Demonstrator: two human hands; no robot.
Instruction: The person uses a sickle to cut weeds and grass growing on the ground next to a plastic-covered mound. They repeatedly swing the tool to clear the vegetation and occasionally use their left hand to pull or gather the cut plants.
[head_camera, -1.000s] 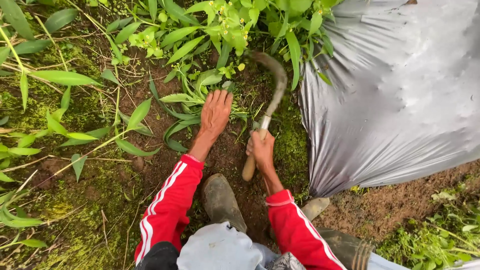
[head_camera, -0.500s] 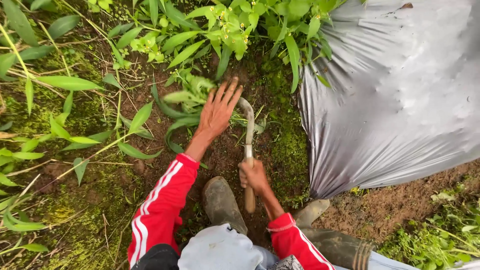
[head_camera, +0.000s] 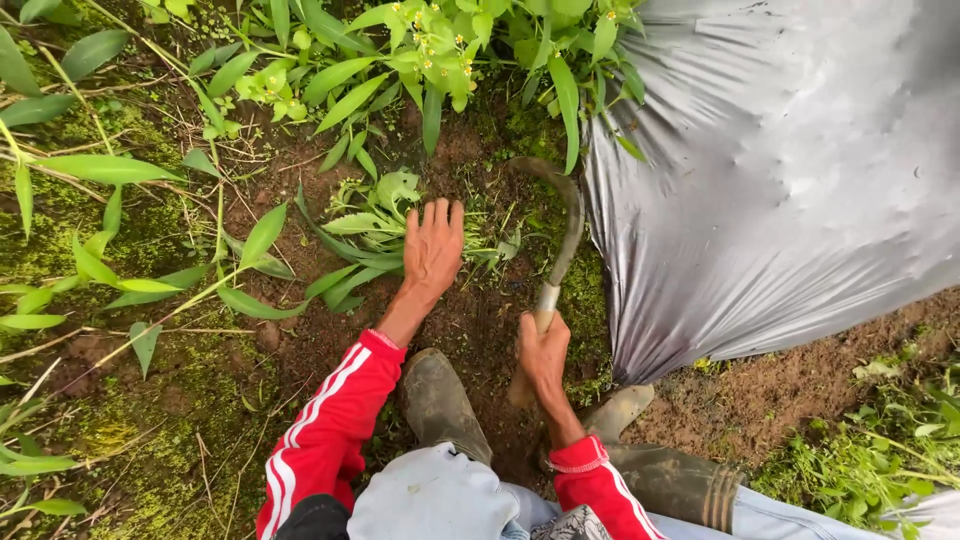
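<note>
My right hand (head_camera: 543, 350) grips the wooden handle of a sickle (head_camera: 562, 232), whose curved dark blade arches up and left over the soil. My left hand (head_camera: 432, 251) lies flat, fingers spread, on a small leafy weed (head_camera: 372, 222) growing low in the dirt, to the left of the blade. Both sleeves are red with white stripes. My muddy rubber boots (head_camera: 442, 400) stand just below the hands.
A grey plastic sheet (head_camera: 780, 170) covers the ground on the right, its edge close to the sickle. Tall green plants with small yellow flowers (head_camera: 440, 50) stand at the top. Mossy ground and long-leafed stems (head_camera: 110, 260) fill the left side. Low weeds (head_camera: 870, 460) grow at the bottom right.
The sickle swung in toward my left hand, then lifted back out to the right. My left hand shifted on the weed and now lies flatter on it.
</note>
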